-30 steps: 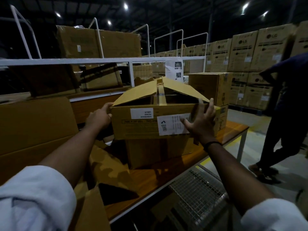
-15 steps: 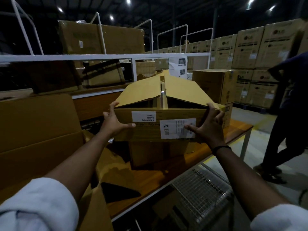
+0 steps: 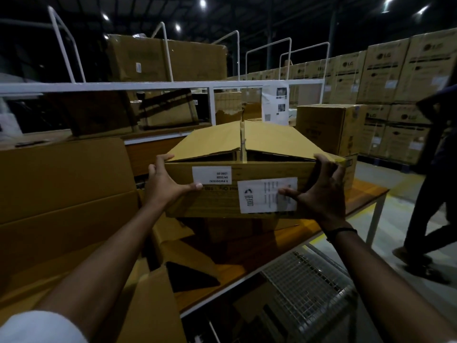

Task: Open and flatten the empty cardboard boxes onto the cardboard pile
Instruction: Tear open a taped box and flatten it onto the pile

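Note:
A brown cardboard box with two white labels on its near face is held above the wooden table. Its two top flaps lie nearly closed, with a narrow gap down the middle. My left hand grips the box's left near corner, thumb across the front face. My right hand grips the right near corner, fingers over the top edge and thumb on the larger label. Flattened cardboard pieces lie on the table below and to the left.
Large cardboard sheets stand at the left. Another closed box sits behind on the table. A white metal rack holds more boxes at the back. A wire cage is below the table edge. A person walks at the right.
The box has come nearer to me and its top flaps have dropped lower. My left hand shifted from the box's side round to the front corner.

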{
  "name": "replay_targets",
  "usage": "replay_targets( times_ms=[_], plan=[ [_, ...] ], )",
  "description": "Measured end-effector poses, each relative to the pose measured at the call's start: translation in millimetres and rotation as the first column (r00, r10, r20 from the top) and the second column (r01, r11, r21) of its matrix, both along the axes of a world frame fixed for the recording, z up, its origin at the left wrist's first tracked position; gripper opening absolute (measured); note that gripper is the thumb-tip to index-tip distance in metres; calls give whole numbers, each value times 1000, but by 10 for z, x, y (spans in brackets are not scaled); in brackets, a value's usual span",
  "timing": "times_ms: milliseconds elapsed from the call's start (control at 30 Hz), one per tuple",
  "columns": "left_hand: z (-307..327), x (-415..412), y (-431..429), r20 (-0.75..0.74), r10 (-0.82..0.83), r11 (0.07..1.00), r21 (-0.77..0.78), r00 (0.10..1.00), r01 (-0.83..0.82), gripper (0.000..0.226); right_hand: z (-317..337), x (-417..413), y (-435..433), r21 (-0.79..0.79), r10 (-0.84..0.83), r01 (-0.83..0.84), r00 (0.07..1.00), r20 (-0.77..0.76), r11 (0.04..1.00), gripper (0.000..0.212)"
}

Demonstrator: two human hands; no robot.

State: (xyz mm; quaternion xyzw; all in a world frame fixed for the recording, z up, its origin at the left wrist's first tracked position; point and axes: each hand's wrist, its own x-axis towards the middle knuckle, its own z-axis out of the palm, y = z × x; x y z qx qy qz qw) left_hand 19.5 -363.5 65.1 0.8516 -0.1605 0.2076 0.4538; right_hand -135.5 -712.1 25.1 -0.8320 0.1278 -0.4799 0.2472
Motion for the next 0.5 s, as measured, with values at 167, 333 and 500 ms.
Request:
replay_targets(
  times_ms=[167, 333, 500],
  plan=[
    [123, -179, 500, 21, 5, 1000, 3, 1000, -5, 109, 122, -126, 385, 20, 65, -65, 998, 11, 998, 115],
    [197, -457, 1150, 29, 97, 995, 0, 995, -97, 109, 298, -196, 938, -11, 123, -123, 992, 2, 992, 119],
    [335, -799, 1906, 41, 206, 978, 0, 978, -206, 116, 432, -169, 1619, -33, 198, -197, 980, 16, 980, 118]
  ],
)
